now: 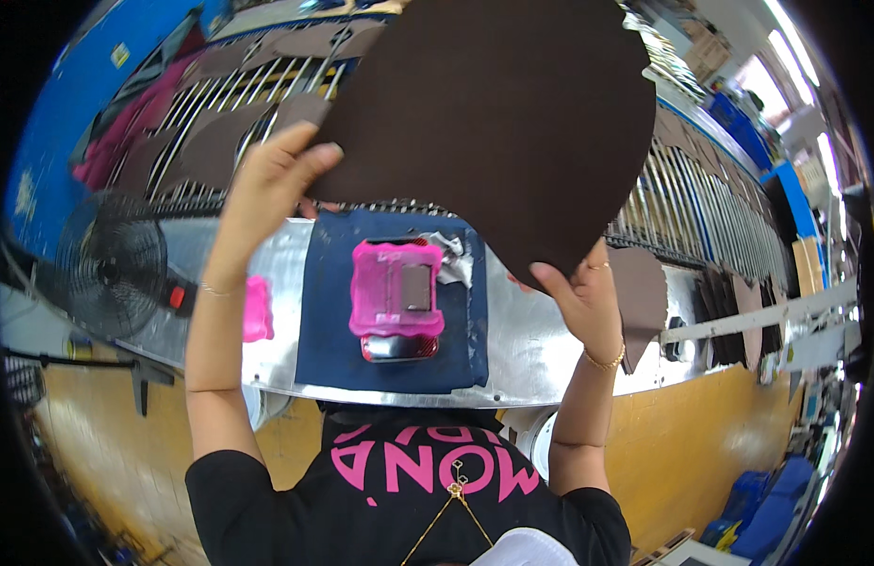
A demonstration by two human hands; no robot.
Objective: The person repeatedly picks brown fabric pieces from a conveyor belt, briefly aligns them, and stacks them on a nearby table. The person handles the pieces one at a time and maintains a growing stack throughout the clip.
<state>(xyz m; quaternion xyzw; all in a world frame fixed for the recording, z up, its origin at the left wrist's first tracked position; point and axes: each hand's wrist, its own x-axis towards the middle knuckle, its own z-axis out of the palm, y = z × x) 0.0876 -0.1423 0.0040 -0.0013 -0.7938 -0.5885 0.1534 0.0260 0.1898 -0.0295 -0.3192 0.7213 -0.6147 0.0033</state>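
Observation:
A large dark brown leather-like sheet (494,104) with curved edges is held up in front of me. My left hand (279,184) pinches its left edge between thumb and fingers. Lower down on the right, my right hand (580,297) grips the sheet's bottom corner, the thumb on the face towards me. Under the sheet, a dark blue cloth (390,373) covers part of the metal table. On this cloth lies a pink scalloped plastic holder (368,292), with a shiny red and black object (399,348) partly beneath it.
Behind the table runs a rack of metal rods (253,80) carrying several brown pieces (220,141). A black fan (112,264) stands at the left, near a pink item (258,309). More brown pieces (736,316) hang at the right beside a pale bar (767,316).

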